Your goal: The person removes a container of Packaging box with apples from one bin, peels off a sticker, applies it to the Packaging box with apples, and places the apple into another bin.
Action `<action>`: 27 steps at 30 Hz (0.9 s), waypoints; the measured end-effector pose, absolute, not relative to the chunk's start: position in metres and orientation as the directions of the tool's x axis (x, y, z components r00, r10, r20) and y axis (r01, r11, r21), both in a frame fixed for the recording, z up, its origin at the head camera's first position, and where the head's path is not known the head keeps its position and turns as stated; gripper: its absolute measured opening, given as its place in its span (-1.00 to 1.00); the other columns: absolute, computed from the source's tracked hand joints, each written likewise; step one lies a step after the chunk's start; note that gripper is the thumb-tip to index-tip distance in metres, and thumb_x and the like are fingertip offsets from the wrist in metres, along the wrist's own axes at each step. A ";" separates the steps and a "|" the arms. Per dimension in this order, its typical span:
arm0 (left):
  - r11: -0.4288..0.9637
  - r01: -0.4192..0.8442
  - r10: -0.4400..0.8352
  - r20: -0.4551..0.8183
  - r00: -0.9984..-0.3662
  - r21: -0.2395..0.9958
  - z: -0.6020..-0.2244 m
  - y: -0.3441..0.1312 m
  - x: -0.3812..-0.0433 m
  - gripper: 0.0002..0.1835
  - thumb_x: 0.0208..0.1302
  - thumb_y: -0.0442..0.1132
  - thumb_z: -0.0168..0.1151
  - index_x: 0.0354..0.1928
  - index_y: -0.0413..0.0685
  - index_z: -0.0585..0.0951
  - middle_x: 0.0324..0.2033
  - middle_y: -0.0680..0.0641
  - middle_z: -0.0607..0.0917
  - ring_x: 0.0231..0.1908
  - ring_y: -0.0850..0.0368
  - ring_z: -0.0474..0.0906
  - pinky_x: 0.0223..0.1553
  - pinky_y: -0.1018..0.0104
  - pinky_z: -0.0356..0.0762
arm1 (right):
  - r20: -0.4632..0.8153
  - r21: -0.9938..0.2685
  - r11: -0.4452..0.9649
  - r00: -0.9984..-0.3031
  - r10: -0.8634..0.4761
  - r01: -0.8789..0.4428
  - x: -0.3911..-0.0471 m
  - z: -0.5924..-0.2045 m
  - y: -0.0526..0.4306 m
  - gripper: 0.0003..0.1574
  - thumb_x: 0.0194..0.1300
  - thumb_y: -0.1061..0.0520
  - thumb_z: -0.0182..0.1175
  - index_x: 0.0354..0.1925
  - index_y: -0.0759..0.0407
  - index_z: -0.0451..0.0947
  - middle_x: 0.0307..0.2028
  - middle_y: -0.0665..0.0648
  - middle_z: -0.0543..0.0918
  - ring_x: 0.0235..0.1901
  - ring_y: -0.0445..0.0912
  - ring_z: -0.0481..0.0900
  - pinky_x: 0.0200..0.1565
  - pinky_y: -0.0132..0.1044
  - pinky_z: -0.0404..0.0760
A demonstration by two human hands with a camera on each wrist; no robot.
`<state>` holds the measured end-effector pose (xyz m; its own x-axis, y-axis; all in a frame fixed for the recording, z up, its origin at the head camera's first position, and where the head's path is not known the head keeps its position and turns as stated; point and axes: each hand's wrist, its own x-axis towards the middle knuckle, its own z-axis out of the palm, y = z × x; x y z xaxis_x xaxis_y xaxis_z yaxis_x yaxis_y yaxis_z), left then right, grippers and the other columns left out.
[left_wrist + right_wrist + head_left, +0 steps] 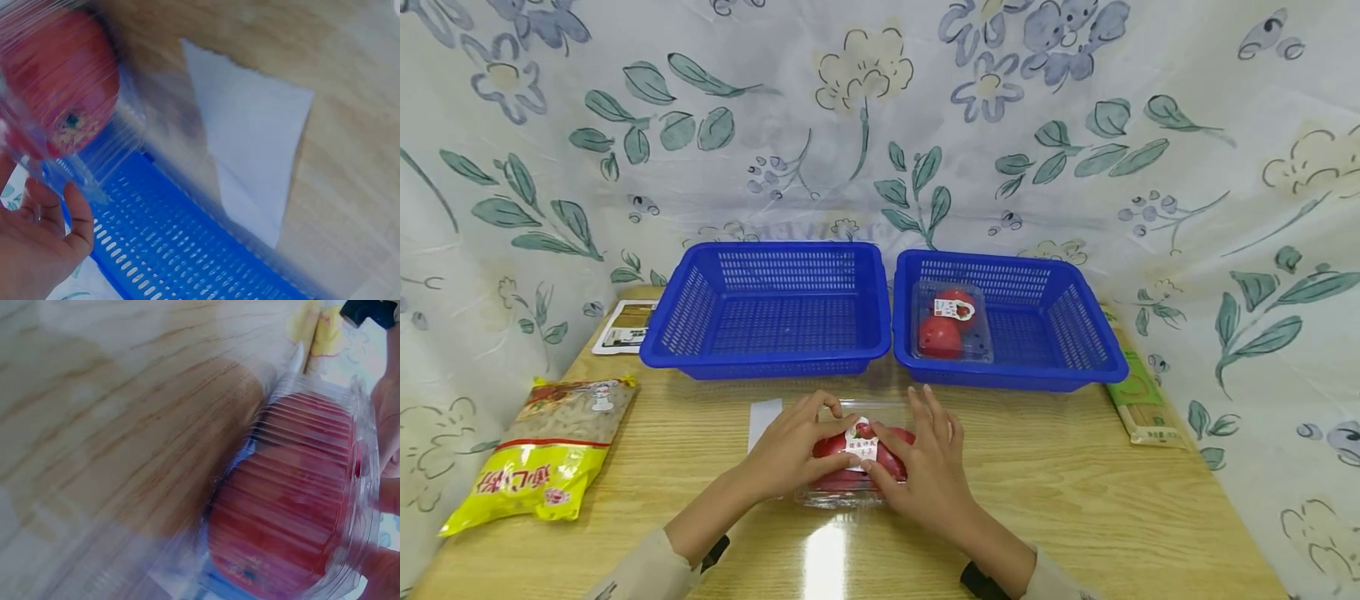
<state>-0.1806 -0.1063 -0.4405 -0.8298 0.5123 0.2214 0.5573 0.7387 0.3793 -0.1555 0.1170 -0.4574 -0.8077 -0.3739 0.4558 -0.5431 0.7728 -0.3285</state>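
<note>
A clear plastic box of red apples (831, 482) sits on the table in front of the baskets, with a white fruit label (861, 442) on its lid. From the left, my left hand (786, 446) presses the label with thumb and index finger. My right hand (934, 471) touches the label's other side with thumb and index finger, its other fingers stretched forward over the box edge. In the right wrist view, the ribbed side of the box (281, 494) shows apples behind it. Beside the box lies a piece of white paper (253, 131).
Behind stand two blue baskets, the left one (763, 364) and the right one (1037, 333). In the right basket is another labelled apple box (942, 337). A yellow food bag (546, 450) lies left, near a white packet (622, 327). A green packet (1138, 400) lies right.
</note>
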 end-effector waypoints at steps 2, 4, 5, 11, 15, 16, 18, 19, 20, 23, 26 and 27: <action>0.737 0.555 0.521 0.200 -0.830 0.386 -0.438 -0.107 -0.180 -0.33 0.15 0.21 0.38 0.22 -0.02 0.62 -0.10 0.16 0.40 -0.14 0.22 0.33 -0.16 0.28 0.36 | 0.447 -0.341 0.774 -0.817 -0.365 -0.533 -0.155 -0.458 0.118 -0.41 0.20 -0.31 0.27 0.14 -0.15 0.67 0.45 0.42 0.16 0.49 0.33 -0.07 0.28 0.39 0.05; 0.733 0.557 0.531 0.183 -0.827 0.391 -0.436 -0.108 -0.180 -0.31 0.13 0.21 0.41 0.23 -0.02 0.61 -0.12 0.17 0.39 -0.15 0.23 0.32 -0.17 0.30 0.35 | 0.434 -0.351 0.779 -0.827 -0.357 -0.520 -0.155 -0.458 0.119 -0.41 0.19 -0.33 0.28 0.14 -0.19 0.66 0.49 0.40 0.10 0.51 0.32 -0.13 0.28 0.42 0.04; 0.732 0.557 0.534 0.178 -0.827 0.392 -0.435 -0.108 -0.180 -0.30 0.11 0.22 0.42 0.23 -0.02 0.61 -0.12 0.17 0.38 -0.15 0.23 0.32 -0.17 0.30 0.35 | 0.428 -0.354 0.781 -0.831 -0.355 -0.516 -0.155 -0.458 0.120 -0.41 0.19 -0.33 0.28 0.15 -0.21 0.66 0.50 0.39 0.08 0.51 0.32 -0.14 0.28 0.43 0.04; 0.727 0.557 0.543 0.161 -0.824 0.402 -0.434 -0.108 -0.182 -0.24 0.07 0.29 0.41 0.25 0.01 0.60 -0.12 0.17 0.39 -0.18 0.24 0.32 -0.21 0.33 0.33 | 0.385 -0.403 0.760 -0.848 -0.364 -0.509 -0.156 -0.456 0.124 -0.34 0.11 -0.29 0.31 0.18 -0.19 0.63 0.51 0.39 0.07 0.51 0.34 -0.13 0.31 0.46 -0.05; 0.712 0.535 0.524 0.163 -0.836 0.455 -0.438 -0.112 -0.181 -0.20 0.01 0.32 0.43 0.28 0.12 0.58 -0.10 0.20 0.37 -0.18 0.25 0.30 -0.19 0.34 0.32 | 0.316 -0.466 0.729 -0.864 -0.392 -0.501 -0.157 -0.456 0.127 -0.21 0.09 -0.30 0.30 0.30 -0.19 0.52 0.50 0.40 0.08 0.52 0.34 -0.16 0.31 0.49 -0.08; 0.700 0.521 0.512 0.165 -0.843 0.488 -0.439 -0.114 -0.180 -0.21 0.00 0.29 0.45 0.29 0.16 0.57 -0.09 0.20 0.37 -0.19 0.25 0.30 -0.19 0.34 0.33 | 0.299 -0.485 0.720 -0.868 -0.397 -0.496 -0.157 -0.456 0.128 -0.15 0.09 -0.31 0.30 0.35 -0.19 0.46 0.50 0.40 0.07 0.52 0.35 -0.17 0.31 0.50 -0.09; 0.657 0.479 0.476 0.172 -0.863 0.582 -0.442 -0.119 -0.176 -0.24 0.03 0.23 0.47 0.31 0.23 0.55 -0.07 0.20 0.37 -0.15 0.24 0.31 -0.18 0.32 0.36 | 0.277 -0.527 0.697 -0.874 -0.400 -0.486 -0.156 -0.458 0.131 -0.04 0.09 -0.34 0.31 0.43 -0.19 0.35 0.51 0.39 0.05 0.52 0.36 -0.19 0.31 0.50 -0.09; 0.630 0.456 0.453 0.179 -0.873 0.628 -0.444 -0.121 -0.174 -0.25 0.05 0.19 0.48 0.33 0.25 0.53 -0.06 0.19 0.37 -0.12 0.23 0.33 -0.17 0.30 0.37 | 0.264 -0.545 0.691 -0.880 -0.395 -0.474 -0.156 -0.459 0.132 0.01 0.10 -0.36 0.31 0.47 -0.21 0.28 0.52 0.38 0.03 0.52 0.35 -0.20 0.31 0.49 -0.10; 0.605 0.433 0.427 0.188 -0.885 0.668 -0.446 -0.124 -0.171 -0.26 0.08 0.14 0.48 0.34 0.26 0.51 -0.04 0.17 0.38 -0.11 0.20 0.35 -0.16 0.28 0.39 | 0.257 -0.562 0.687 -0.886 -0.385 -0.462 -0.156 -0.459 0.134 0.05 0.11 -0.37 0.31 0.49 -0.22 0.22 0.52 0.37 0.02 0.52 0.35 -0.20 0.30 0.51 -0.09; 0.556 0.375 0.332 0.216 -0.918 0.742 -0.450 -0.131 -0.164 -0.28 0.14 0.04 0.46 0.37 0.22 0.48 0.00 0.04 0.43 -0.07 0.09 0.41 -0.13 0.19 0.45 | 0.233 -0.614 0.672 -0.908 -0.348 -0.414 -0.159 -0.460 0.142 0.16 0.10 -0.41 0.31 0.55 -0.22 0.07 0.53 0.36 0.02 0.52 0.34 -0.19 0.28 0.54 -0.07; 0.578 0.314 0.241 0.210 -0.947 0.753 -0.454 -0.135 -0.158 -0.28 0.19 0.02 0.42 0.41 0.16 0.43 0.07 -0.10 0.45 -0.09 0.01 0.44 -0.20 0.19 0.47 | 0.178 -0.671 0.646 -0.925 -0.334 -0.363 -0.166 -0.460 0.153 0.22 0.14 -0.38 0.31 0.58 -0.09 -0.02 0.51 0.38 0.05 0.50 0.38 -0.14 0.26 0.57 -0.05; 0.584 0.283 0.214 0.192 -0.958 0.761 -0.455 -0.136 -0.156 -0.27 0.21 0.02 0.41 0.42 0.16 0.41 0.09 -0.15 0.45 -0.09 0.00 0.45 -0.22 0.21 0.48 | 0.154 -0.691 0.633 -0.927 -0.341 -0.348 -0.169 -0.460 0.157 0.23 0.16 -0.36 0.31 0.58 -0.04 -0.05 0.51 0.38 0.06 0.49 0.40 -0.12 0.26 0.57 -0.03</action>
<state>-0.1560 -0.1362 -0.4550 -0.9578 0.2139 0.1921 0.2830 0.5842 0.7607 -0.1693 0.1569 -0.4597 -0.9272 -0.3414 0.1545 -0.3483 0.6333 -0.6911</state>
